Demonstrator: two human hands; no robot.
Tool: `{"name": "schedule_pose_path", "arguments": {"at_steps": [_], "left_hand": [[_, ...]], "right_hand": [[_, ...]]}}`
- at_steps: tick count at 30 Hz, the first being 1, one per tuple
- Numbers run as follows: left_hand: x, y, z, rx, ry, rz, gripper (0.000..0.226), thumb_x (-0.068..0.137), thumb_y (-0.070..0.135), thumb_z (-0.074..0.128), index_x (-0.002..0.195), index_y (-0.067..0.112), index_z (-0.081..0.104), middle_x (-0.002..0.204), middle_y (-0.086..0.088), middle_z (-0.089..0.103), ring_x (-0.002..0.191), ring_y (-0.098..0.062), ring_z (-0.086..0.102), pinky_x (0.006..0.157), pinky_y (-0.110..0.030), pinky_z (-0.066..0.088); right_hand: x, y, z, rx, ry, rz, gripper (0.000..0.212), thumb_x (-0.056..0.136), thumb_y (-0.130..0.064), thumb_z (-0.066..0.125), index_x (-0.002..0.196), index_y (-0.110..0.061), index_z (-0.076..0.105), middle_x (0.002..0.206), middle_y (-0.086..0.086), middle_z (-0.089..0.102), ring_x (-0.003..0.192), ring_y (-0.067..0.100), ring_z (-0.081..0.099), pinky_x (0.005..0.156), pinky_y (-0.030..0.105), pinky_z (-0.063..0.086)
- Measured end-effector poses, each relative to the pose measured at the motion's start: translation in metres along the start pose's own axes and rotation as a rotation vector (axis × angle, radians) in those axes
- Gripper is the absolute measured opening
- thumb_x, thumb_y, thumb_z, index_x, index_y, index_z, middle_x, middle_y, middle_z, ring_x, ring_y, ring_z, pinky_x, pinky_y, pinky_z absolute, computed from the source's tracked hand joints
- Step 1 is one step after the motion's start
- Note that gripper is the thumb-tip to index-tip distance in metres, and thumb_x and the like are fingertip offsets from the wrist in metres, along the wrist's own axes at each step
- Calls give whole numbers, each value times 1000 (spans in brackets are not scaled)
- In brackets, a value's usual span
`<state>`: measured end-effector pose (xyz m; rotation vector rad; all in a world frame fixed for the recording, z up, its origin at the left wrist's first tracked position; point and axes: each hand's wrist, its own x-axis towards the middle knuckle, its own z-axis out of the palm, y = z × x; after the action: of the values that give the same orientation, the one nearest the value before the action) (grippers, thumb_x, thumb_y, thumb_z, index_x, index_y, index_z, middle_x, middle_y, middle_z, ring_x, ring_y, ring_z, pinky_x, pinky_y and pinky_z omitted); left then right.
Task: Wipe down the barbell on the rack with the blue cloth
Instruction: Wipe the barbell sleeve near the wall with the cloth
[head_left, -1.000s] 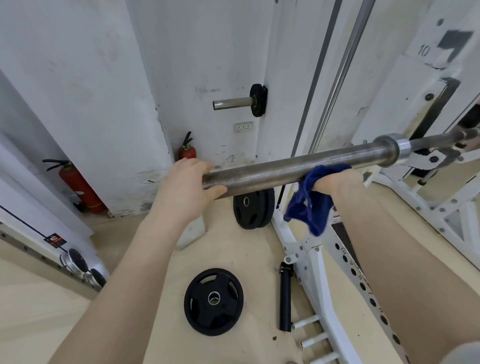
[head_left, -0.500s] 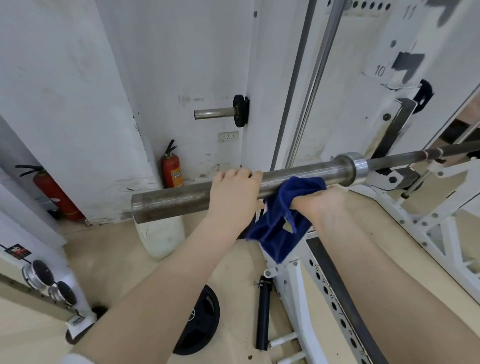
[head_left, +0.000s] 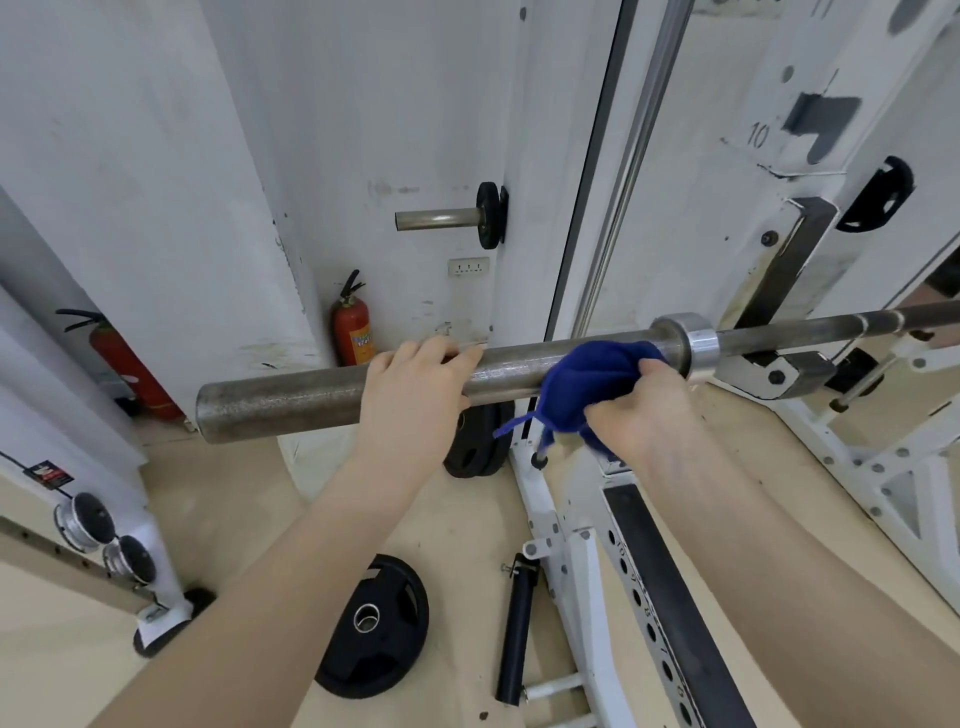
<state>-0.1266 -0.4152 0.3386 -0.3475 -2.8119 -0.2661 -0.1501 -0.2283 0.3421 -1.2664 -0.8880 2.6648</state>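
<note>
The steel barbell (head_left: 291, 397) lies across the view on a J-hook of the white rack (head_left: 569, 566), its thick sleeve end pointing left. My left hand (head_left: 415, 395) grips the sleeve from above, near its middle. My right hand (head_left: 641, 410) holds the blue cloth (head_left: 576, 389) bunched around the sleeve just left of the shiny collar (head_left: 696, 343). A corner of the cloth hangs below the bar. The thin shaft runs off to the right.
A black weight plate (head_left: 374, 639) lies on the floor below my left arm, with a black roller (head_left: 514, 639) beside it. More plates (head_left: 475, 441) lean by the rack foot. Two red fire extinguishers (head_left: 353, 327) stand against the white wall. A plate peg (head_left: 441, 218) sticks out from the wall.
My right hand has slid the cloth to the right along the sleeve, up against the collar. The cloth is more tightly bunched. My left hand keeps its grip on the sleeve.
</note>
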Motion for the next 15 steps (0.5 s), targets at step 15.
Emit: {"name": "schedule_pose_path", "arguments": {"at_steps": [15], "left_hand": [[-6,6,9,-79,106,-75,48,71,5,72,116,14,63,110,-11,64,99,-36,56,88,-46,41]], "right_hand": [[-3,-42,-20,-1644,-75,-1623,18,90,-25,56,85,-9,56,88,7,55,84,25,51,72,31,34]]}}
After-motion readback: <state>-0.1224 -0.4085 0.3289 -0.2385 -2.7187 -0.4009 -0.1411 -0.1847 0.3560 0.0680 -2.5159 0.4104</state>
